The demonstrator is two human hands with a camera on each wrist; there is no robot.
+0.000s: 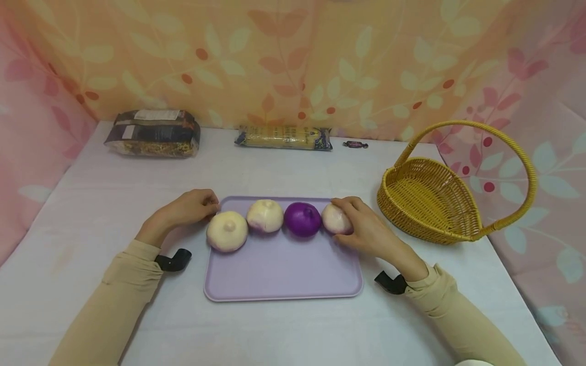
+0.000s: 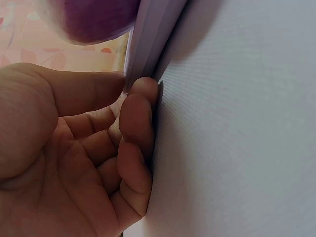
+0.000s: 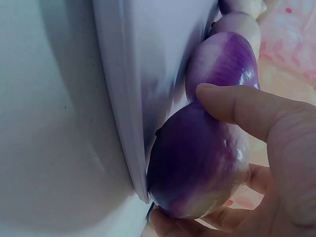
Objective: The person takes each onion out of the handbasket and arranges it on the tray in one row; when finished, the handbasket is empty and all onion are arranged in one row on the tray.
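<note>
A lilac tray (image 1: 284, 274) lies on the table with a row of onions along its far side. From left to right stand a pale onion (image 1: 227, 232), a whitish onion with a purple patch (image 1: 265, 216), a deep purple onion (image 1: 302, 220) and a rightmost onion (image 1: 336, 219). My right hand (image 1: 366, 226) grips the rightmost onion, which looks purple in the right wrist view (image 3: 197, 163), thumb on its near side. My left hand (image 1: 194, 206) is at the tray's far left corner. Its thumb and curled fingers pinch the rim (image 2: 148, 54).
A yellow wicker basket (image 1: 426, 231) with a tall handle stands right of the tray. Along the back lie a dark bag of dry food (image 1: 155, 133), a long yellow packet (image 1: 284, 138) and a small wrapped candy (image 1: 355, 145). Floral cloth (image 1: 293, 61) hangs behind.
</note>
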